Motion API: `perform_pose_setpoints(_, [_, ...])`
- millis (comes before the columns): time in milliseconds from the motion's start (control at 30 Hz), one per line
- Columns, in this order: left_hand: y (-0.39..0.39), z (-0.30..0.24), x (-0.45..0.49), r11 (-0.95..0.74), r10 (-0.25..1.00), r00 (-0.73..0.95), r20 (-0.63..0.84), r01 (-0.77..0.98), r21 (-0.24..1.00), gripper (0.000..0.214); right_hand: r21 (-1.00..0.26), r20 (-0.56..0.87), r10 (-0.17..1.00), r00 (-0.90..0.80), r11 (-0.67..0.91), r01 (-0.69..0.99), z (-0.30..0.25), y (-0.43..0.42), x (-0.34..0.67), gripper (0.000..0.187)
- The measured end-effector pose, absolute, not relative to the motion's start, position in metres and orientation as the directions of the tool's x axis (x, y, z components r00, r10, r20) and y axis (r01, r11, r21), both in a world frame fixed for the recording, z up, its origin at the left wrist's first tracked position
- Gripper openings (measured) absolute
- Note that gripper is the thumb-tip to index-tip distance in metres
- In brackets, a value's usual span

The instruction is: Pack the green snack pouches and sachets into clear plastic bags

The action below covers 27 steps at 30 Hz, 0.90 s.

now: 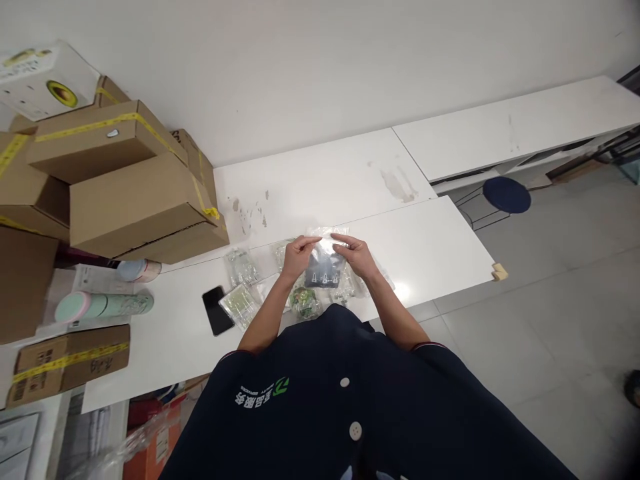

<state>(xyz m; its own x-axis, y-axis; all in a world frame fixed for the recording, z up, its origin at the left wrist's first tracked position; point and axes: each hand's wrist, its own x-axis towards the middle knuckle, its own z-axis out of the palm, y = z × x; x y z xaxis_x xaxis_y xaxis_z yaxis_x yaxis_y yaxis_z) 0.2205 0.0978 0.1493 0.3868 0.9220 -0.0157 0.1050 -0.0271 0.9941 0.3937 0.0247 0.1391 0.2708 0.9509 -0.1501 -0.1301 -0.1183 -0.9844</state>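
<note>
My left hand [299,255] and my right hand [356,257] both pinch the top edge of a clear plastic bag [325,265] holding a dark card with small pale pieces on it. I hold the bag just above the white table [430,247]. Under and around it lie several other small clear bags, one at the left [241,267], one pale green [239,303], and one with green contents [305,303] near my body.
A black phone [217,309] lies left of the bags. Stacked cardboard boxes [125,180] fill the table's left. A mint-green bottle [103,305] lies on its side. A dark round stool [507,194] stands on the floor at right.
</note>
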Motion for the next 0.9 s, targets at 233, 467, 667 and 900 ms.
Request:
perform_pose_setpoints(233, [0.095,0.162,0.209,0.066,0.886,0.450,-0.114,0.121,0.990,0.035,-0.988,-0.141,0.966,0.219,-0.124,-0.091,0.159,0.015,0.397,0.054])
perform_pose_setpoints(467, [0.086,0.161,0.207,-0.168,0.901,0.432,-0.032,0.418,0.893,0.015,-0.896,0.023,0.949,0.316,-0.120,0.427,0.160,0.011,0.394,0.019])
perform_pose_setpoints(667, [0.072,0.153,0.190,-0.240,0.824,0.565,-0.046,0.420,0.875,0.008,-0.929,0.007,0.992,0.125,-0.040,0.369,0.153,-0.007,0.392,0.022])
perform_pose_setpoints(900, [0.042,0.111,0.197,0.162,0.858,0.450,-0.248,0.221,0.962,0.020,-0.969,-0.235,0.937,0.259,-0.246,0.013,0.114,-0.020,0.383,0.029])
